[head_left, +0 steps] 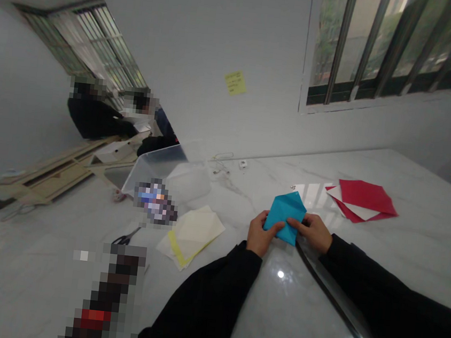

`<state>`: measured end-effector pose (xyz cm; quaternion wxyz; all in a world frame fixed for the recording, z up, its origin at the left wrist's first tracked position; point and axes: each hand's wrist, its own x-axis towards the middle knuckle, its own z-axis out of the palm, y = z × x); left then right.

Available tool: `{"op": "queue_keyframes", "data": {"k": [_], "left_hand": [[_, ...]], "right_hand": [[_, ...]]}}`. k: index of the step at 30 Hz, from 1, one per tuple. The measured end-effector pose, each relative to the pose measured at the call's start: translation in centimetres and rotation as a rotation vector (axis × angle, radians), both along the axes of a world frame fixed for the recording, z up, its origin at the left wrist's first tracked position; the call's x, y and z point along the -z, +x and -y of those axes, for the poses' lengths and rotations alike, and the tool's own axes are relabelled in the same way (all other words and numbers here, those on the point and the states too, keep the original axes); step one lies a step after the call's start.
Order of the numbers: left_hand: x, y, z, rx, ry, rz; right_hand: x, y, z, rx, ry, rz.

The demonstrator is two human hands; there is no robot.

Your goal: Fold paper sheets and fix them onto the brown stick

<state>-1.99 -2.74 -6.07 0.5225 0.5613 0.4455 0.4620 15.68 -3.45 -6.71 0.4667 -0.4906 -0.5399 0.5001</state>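
Observation:
Between my two hands is a folded piece of blue paper (288, 210), raised a little over the marble tabletop and pointed at its upper corners. My left hand (261, 234) grips its left side, with the thumb lying on the front face. From the right, my right hand (315, 233) pinches the sheet near its lower middle, thumb also on the front. The other fingers are mostly hidden behind the paper. To the right lies a stack of red and white paper (367, 200). Left of my hands rests a pile of cream and yellow paper (196, 233).
Scissors (123, 240) lie on the marble table (210, 318) at the left, near a clear plastic bin (157, 162). A white plug (242, 164) and cable sit by the wall. A yellow note (235, 83) is stuck there. Two people sit in the left background.

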Motion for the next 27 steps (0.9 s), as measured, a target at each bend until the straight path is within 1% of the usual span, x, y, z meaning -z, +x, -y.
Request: {"op": "queue_keyframes", "data": {"k": [2,4,6,8,13,16,19,22,27], "left_hand": [[-0.2,-0.1,-0.1,0.058,-0.060,0.057],[-0.5,-0.4,-0.2,0.143,-0.110,0.114],[-0.6,-0.6,-0.4,0.215,-0.124,0.153],[-0.6,-0.8,-0.6,0.241,-0.120,0.164],[0.0,-0.9,-1.0,0.143,-0.080,0.085],[0.4,-0.9,-1.1,0.116,-0.072,0.019],[0.6,-0.9,-1.0,0.094,-0.064,-0.017],[0.6,-0.9,-1.0,0.070,-0.058,-0.031],[0.6,-0.8,-1.0,0.018,-0.059,0.002]], "right_hand": [[0.2,0.2,-0.3,0.070,-0.019,0.007],[0.5,0.5,-0.6,0.126,-0.053,-0.011],[0.7,0.7,-0.8,0.148,-0.077,-0.044],[0.8,0.8,-0.8,0.139,-0.081,-0.059],[0.1,0.3,-0.3,0.062,-0.039,-0.026],[-0.1,0.0,0.0,0.025,-0.012,-0.035],[-0.1,-0.1,0.1,0.024,0.004,-0.035],[-0.1,-0.1,0.1,0.007,0.010,-0.009],[-0.1,-0.1,0.1,-0.103,0.040,-0.015]]}}
